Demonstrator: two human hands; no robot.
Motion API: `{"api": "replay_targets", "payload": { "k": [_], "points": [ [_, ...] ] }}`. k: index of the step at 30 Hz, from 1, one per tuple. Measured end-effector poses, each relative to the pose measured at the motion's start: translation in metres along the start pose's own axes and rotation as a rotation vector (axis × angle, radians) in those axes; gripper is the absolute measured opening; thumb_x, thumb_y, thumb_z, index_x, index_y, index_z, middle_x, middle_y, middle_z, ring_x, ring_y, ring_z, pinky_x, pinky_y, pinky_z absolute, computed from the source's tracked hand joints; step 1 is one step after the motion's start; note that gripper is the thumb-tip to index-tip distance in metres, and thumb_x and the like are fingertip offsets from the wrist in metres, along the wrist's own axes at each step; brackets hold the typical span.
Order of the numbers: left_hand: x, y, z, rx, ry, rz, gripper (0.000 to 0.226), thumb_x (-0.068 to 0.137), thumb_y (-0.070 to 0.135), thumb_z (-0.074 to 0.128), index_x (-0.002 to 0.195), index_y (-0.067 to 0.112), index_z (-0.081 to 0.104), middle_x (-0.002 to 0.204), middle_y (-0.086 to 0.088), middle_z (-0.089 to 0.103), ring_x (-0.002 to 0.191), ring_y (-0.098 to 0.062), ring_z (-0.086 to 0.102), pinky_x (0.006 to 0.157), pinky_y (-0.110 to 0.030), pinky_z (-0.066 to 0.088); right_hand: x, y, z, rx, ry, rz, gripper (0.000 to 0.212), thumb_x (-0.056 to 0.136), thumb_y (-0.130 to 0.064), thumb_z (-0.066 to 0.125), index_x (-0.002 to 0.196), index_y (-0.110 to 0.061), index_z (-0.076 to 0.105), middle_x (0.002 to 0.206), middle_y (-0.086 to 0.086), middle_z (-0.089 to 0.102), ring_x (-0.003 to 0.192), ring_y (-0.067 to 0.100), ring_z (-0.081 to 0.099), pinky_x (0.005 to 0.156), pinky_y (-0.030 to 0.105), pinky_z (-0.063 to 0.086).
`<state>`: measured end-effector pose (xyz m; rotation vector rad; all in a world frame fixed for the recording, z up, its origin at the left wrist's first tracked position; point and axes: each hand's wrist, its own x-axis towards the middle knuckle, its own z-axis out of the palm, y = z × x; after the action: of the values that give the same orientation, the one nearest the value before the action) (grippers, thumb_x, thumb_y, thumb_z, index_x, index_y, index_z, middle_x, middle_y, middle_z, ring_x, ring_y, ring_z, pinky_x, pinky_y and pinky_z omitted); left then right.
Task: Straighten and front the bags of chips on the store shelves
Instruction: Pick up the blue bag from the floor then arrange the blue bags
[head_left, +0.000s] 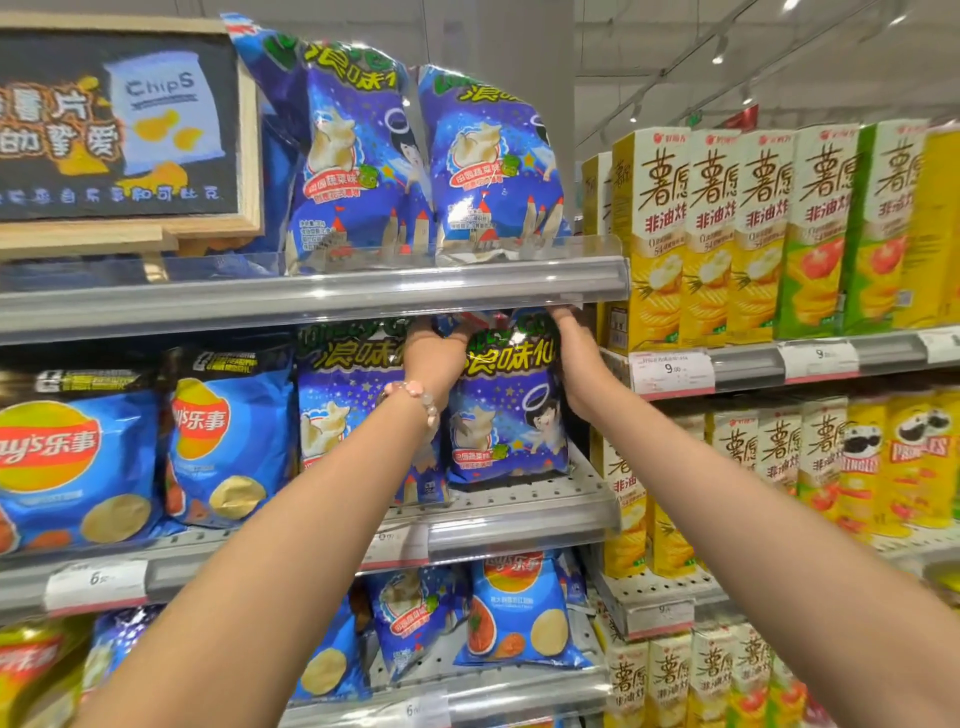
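Observation:
A blue starry chip bag (506, 410) stands upright at the right end of the middle shelf (519, 525). My left hand (434, 358), with a bead bracelet at the wrist, grips its upper left edge. My right hand (579, 358) grips its upper right edge, fingers reaching up under the shelf above. A matching blue bag (343, 410) stands just left of it, partly hidden behind my left forearm. Two more of the same bags (358, 156) (491, 161) stand on the top shelf (311, 293).
Blue Lay's bags (228, 441) fill the middle shelf's left. Lay's bags (519, 613) lean loosely on the lower shelf. Yellow and green boxed chips (753, 234) and Pringles cans (914, 457) fill the right-hand unit. A chalkboard chips sign (119, 124) sits top left.

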<state>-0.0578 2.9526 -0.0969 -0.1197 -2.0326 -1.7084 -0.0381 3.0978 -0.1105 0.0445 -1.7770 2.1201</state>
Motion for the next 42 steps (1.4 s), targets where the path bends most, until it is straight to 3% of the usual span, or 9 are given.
{"api": "replay_targets", "payload": {
  "k": [7,13,17,22,29,33,37,40,42],
  "points": [
    [-0.011,-0.023,-0.006,-0.196,-0.120,0.019,0.038,0.094,0.048,0.051,0.119,0.019,0.055,0.117,-0.005,0.062,0.113,-0.024,0.056,0.102,-0.040,0.042,-0.020,0.063,-0.027,-0.341,-0.234,-0.116,0.131,0.054,-0.042,0.089,0.150,-0.027,0.001,0.146,0.002,0.040,0.129,0.017,0.045,0.109,0.044,0.038],
    [-0.059,-0.062,-0.027,0.117,-0.285,0.341,0.092,0.071,0.027,0.083,0.143,0.024,0.026,0.124,0.012,0.049,0.114,-0.006,0.053,0.096,-0.025,0.044,-0.008,0.063,-0.028,-0.389,-0.133,-0.144,0.082,0.068,-0.039,0.081,0.134,-0.016,0.037,0.123,0.000,0.060,0.112,0.015,0.059,0.103,0.041,0.045],
    [-0.069,-0.064,-0.032,0.427,-0.360,0.460,0.113,0.062,0.029,0.088,0.151,0.024,0.019,0.151,-0.010,0.030,0.140,-0.021,0.028,0.113,-0.030,0.026,-0.010,0.057,-0.027,-0.433,-0.143,-0.166,0.079,0.058,-0.057,0.080,0.122,-0.027,0.044,0.116,-0.004,0.064,0.103,0.014,0.064,0.095,0.039,0.051],
    [-0.078,-0.071,-0.033,0.643,-0.319,0.558,0.110,0.067,0.033,0.084,0.151,0.029,0.014,0.159,-0.011,0.013,0.146,-0.022,0.015,0.114,-0.029,0.016,-0.015,0.055,-0.035,-0.477,-0.148,-0.203,0.085,0.045,-0.076,0.070,0.114,-0.032,0.048,0.105,-0.013,0.066,0.092,0.004,0.066,0.083,0.029,0.054],
    [-0.078,-0.078,-0.029,0.697,-0.298,0.604,0.096,0.078,0.027,0.077,0.151,0.030,0.015,0.158,-0.010,0.017,0.143,-0.023,0.019,0.111,-0.027,0.018,-0.020,0.064,-0.034,-0.485,-0.167,-0.140,0.083,0.065,-0.062,0.072,0.129,-0.023,0.038,0.115,-0.008,0.063,0.095,0.008,0.066,0.085,0.034,0.056],
    [-0.080,-0.077,-0.030,0.692,-0.318,0.597,0.098,0.077,0.025,0.078,0.151,0.028,0.014,0.158,-0.013,0.014,0.145,-0.025,0.017,0.112,-0.030,0.019,-0.032,0.062,-0.034,-0.411,-0.163,-0.175,0.104,0.057,-0.062,0.073,0.141,-0.018,0.029,0.114,-0.014,0.058,0.102,0.002,0.061,0.082,0.024,0.053],
    [-0.083,-0.078,-0.034,0.625,-0.337,0.575,0.097,0.077,0.022,0.078,0.151,0.027,0.016,0.159,-0.012,0.010,0.146,-0.023,0.012,0.112,-0.025,0.014,-0.042,0.070,-0.039,-0.434,-0.129,-0.222,0.104,0.066,-0.051,0.077,0.147,-0.018,0.020,0.144,0.004,0.042,0.128,0.017,0.047,0.105,0.041,0.043],
    [-0.090,-0.079,-0.042,0.512,-0.328,0.574,0.097,0.074,0.023,0.081,0.150,0.022,0.021,0.159,-0.011,0.014,0.146,-0.020,0.013,0.111,-0.019,0.012,-0.053,0.078,-0.044,-0.542,-0.077,-0.324,0.102,0.072,-0.046,0.076,0.149,-0.019,0.017,0.153,0.004,0.028,0.137,0.013,0.032,0.110,0.027,0.029],
    [-0.098,-0.079,-0.052,0.427,-0.300,0.574,0.095,0.072,0.023,0.082,0.148,0.018,0.026,0.156,-0.011,0.022,0.145,-0.022,0.019,0.116,-0.031,0.020,-0.067,0.082,-0.045,-0.593,-0.030,-0.446,0.099,0.073,-0.043,0.077,0.149,-0.017,0.019,0.151,0.000,0.028,0.136,0.007,0.029,0.106,0.016,0.024]
  ]
}}
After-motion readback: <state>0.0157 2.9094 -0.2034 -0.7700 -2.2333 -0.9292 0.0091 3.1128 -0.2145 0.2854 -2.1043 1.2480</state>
